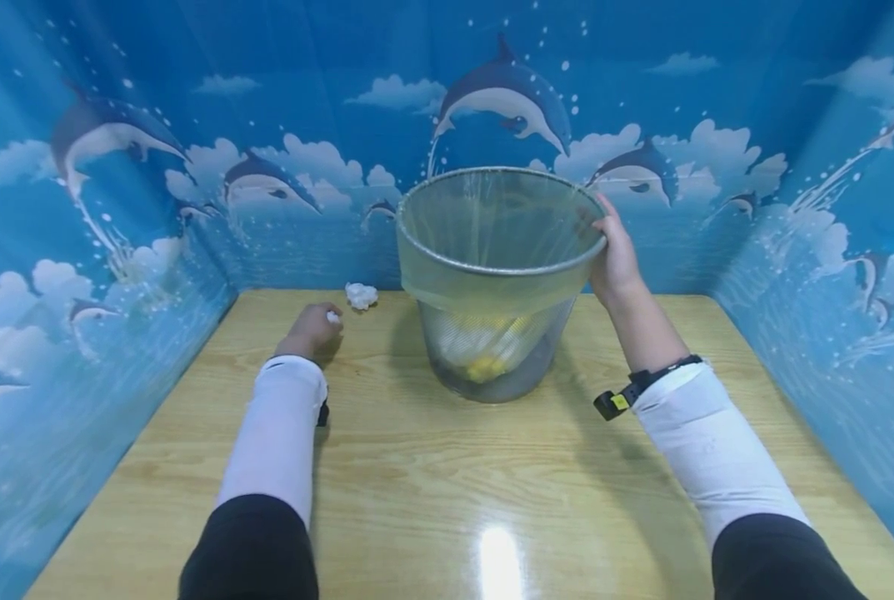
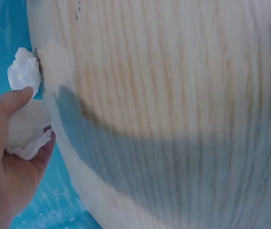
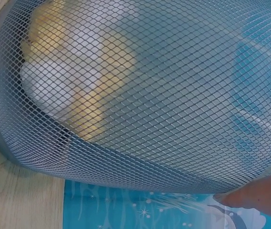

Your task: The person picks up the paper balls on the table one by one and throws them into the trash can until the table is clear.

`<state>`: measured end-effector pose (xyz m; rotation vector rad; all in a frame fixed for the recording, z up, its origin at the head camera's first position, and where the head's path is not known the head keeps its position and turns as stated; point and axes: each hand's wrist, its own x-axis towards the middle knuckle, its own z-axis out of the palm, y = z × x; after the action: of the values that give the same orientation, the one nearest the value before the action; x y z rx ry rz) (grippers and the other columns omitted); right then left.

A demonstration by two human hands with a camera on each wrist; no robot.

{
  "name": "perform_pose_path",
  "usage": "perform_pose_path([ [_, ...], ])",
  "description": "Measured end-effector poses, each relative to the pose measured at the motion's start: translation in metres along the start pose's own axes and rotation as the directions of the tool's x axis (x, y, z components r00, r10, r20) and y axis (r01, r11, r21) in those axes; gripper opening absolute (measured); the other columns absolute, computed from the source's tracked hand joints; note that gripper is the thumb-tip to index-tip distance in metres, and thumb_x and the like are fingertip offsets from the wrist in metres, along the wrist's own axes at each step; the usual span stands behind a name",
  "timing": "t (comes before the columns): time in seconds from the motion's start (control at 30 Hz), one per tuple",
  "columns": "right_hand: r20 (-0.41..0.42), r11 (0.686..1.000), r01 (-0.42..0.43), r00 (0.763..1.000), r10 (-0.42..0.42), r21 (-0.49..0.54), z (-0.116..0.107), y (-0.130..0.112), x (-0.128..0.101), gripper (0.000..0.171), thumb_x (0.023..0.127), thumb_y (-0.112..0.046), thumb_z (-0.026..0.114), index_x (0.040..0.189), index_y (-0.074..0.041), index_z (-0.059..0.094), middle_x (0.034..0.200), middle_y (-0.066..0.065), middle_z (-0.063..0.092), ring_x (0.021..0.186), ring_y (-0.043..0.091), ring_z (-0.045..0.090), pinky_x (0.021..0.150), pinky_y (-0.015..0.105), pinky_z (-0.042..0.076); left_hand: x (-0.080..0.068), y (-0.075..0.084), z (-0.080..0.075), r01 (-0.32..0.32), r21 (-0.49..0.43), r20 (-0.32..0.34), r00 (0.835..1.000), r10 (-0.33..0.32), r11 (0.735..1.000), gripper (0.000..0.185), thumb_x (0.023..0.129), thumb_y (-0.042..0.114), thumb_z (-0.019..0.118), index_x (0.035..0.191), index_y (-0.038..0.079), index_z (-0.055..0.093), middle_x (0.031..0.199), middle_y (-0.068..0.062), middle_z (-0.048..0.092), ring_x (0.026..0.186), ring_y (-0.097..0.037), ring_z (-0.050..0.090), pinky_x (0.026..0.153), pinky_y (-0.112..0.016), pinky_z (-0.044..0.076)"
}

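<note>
A grey wire-mesh waste bin [image 1: 491, 275] with a clear liner stands on the wooden table [image 1: 447, 467], tilted toward me. Yellow and white scraps [image 1: 484, 350] lie at its bottom, also seen through the mesh [image 3: 73, 95]. My right hand [image 1: 615, 254] grips the bin's rim on its right side. My left hand [image 1: 312, 329] rests on the table left of the bin and pinches a crumpled white paper ball [image 2: 23, 131]. A second white paper ball [image 1: 361, 295] lies just beyond it near the back wall, and is the paper ball [image 2: 23, 71] past my fingertips in the left wrist view.
Blue walls printed with dolphins and clouds [image 1: 117, 208] close the table in at the back and on both sides. Bare wood stretches from the bin to the front edge, with a bright light glare [image 1: 499, 558].
</note>
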<state>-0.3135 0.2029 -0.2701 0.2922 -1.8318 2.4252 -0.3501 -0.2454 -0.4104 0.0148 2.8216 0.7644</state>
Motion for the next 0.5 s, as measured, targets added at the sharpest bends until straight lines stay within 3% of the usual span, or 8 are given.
perform_pose_path([
  [0.13,0.006,1.0,-0.004,1.0,0.004,-0.013,0.001,0.0,0.001,0.065,0.093,-0.014,0.023,0.157,-0.017,0.008,0.161,0.001,0.01,0.145,0.023,0.018,0.117,0.038,0.018,-0.001,-0.001,-0.006,0.006,-0.021,-0.018,1.0,-0.006,1.0,0.041,0.101,0.013,0.043,0.139,-0.001,0.044,0.139,-0.025,0.046,0.132,-0.041,0.04,0.106,-0.055,0.036],
  [0.27,0.005,1.0,-0.009,1.0,0.009,-0.005,0.0,-0.001,0.001,0.066,0.093,-0.014,0.023,0.157,-0.017,0.007,0.162,0.001,0.008,0.146,0.023,0.017,0.118,0.038,0.016,0.006,0.002,-0.012,-0.051,0.008,-0.068,0.996,0.052,0.999,0.042,0.1,0.014,0.045,0.138,-0.004,0.044,0.141,-0.03,0.041,0.133,-0.045,0.037,0.107,-0.056,0.035],
  [0.5,0.002,1.0,-0.013,1.0,0.013,0.008,0.0,-0.002,-0.001,0.066,0.093,-0.014,0.023,0.157,-0.018,0.007,0.162,0.0,0.009,0.146,0.023,0.017,0.118,0.038,0.016,0.015,0.026,-0.032,-0.087,-0.013,-0.149,0.985,0.084,0.996,0.044,0.1,0.019,0.049,0.14,0.001,0.045,0.147,-0.031,0.03,0.137,-0.046,0.027,0.107,-0.059,0.031],
])
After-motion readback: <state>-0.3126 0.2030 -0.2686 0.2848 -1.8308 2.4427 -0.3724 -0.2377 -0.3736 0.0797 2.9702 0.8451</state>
